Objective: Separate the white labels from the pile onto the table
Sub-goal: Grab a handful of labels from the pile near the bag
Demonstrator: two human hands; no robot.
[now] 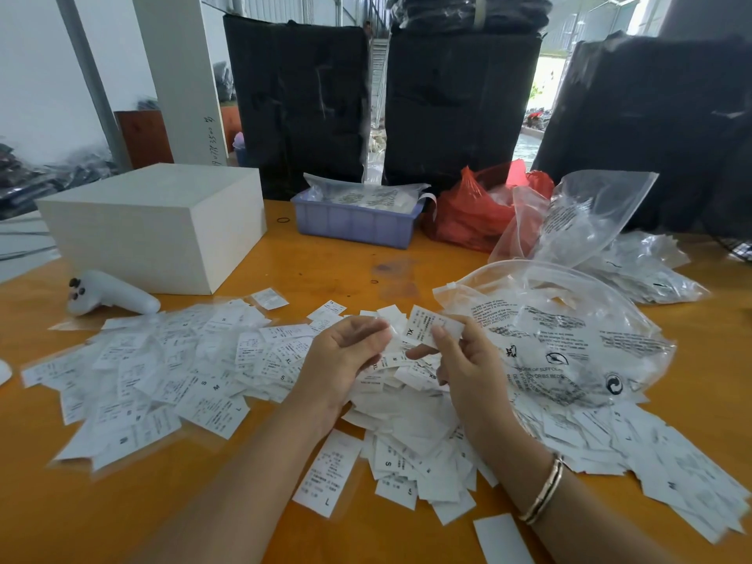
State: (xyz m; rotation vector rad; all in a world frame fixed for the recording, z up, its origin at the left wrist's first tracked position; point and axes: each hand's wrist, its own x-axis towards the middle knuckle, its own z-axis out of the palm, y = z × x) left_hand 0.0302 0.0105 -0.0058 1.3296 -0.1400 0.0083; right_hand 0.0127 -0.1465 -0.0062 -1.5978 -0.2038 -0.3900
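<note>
Both hands hover above the pile at the surface's near edge: right hand pinches 1 XL label, left hand curls around another, likely peeling them apart.

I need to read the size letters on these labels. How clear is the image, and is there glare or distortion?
Head view: even daylight, soft shadows. The XL label pinched by the right hand is sharp enough for its size letter, fine print not. The left hand is slightly soft. Glare streaks the clear printed bag; the doorway behind is blown out. Wide-angle bending curves the orange table edges.
</note>
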